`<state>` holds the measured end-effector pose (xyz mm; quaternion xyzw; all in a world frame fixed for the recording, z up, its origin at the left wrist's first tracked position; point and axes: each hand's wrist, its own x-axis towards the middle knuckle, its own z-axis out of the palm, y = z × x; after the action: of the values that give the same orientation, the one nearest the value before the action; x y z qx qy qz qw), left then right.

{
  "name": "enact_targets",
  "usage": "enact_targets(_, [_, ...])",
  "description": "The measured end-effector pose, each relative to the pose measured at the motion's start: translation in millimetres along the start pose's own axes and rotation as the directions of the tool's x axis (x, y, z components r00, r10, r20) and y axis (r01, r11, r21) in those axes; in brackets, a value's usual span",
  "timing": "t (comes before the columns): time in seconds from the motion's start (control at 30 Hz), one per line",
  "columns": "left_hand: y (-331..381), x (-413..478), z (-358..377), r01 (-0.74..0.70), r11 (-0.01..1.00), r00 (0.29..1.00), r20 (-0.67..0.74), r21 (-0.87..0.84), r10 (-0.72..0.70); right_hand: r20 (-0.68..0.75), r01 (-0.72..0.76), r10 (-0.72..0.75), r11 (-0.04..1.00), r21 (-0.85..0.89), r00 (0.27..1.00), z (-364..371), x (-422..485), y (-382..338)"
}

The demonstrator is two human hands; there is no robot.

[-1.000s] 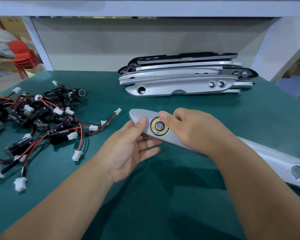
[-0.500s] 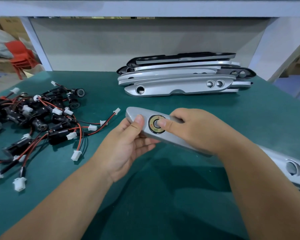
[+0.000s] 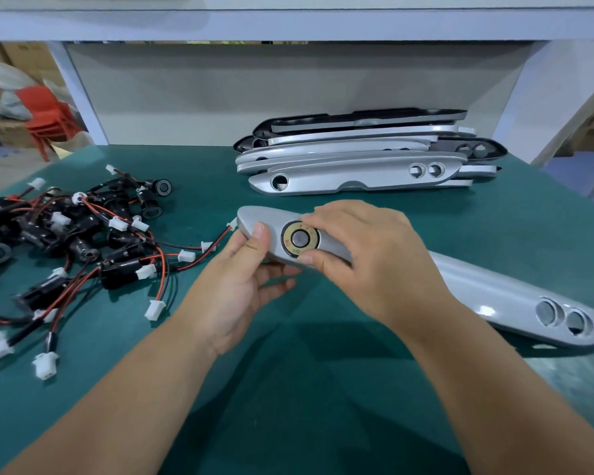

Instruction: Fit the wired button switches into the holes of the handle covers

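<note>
Silver handle cover (image 3: 467, 289) raised over bench (image 3: 323, 389), left hand (image 3: 240, 286) gripping its tip, right hand (image 3: 367, 258) pinching round seated button switch (image 3: 300, 238); prob. light, stiff, slippery w/ gloss, best held at edges.

- Left hand (image 3: 240, 286): palm turned up and inward, thumb laid flat on top of the handle cover (image 3: 494, 289) near its tip, remaining fingers curled beneath in support.
- Right hand (image 3: 367, 258): palm down, index fingertip and thumb tip set on opposite edges of the round button switch (image 3: 300, 238).
- Both forearms bare, entering from the lower edge and converging toward centre.
</note>
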<state>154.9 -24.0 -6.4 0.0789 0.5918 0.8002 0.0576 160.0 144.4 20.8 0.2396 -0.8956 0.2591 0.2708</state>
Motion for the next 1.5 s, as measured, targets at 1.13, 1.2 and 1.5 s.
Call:
enact_targets(1.13, [-12,-2,3,0.001,0.947,0.98,-0.19,0.321,0.063,0.282,-0.223,0.326,0.913,-0.343,0.902,2,-4,17])
enact_targets(1.2, [-13,-3,4,-0.004,0.927,0.975,-0.204,0.376,0.087,0.287,-0.224,0.32,0.92,-0.323,0.903,4,-4,15])
enact_targets(1.5, [-5,-5,7,-0.053,0.838,0.969,-0.176,0.544,0.176,0.141,-0.254,0.319,0.902,-0.35,0.937,6,-1,11])
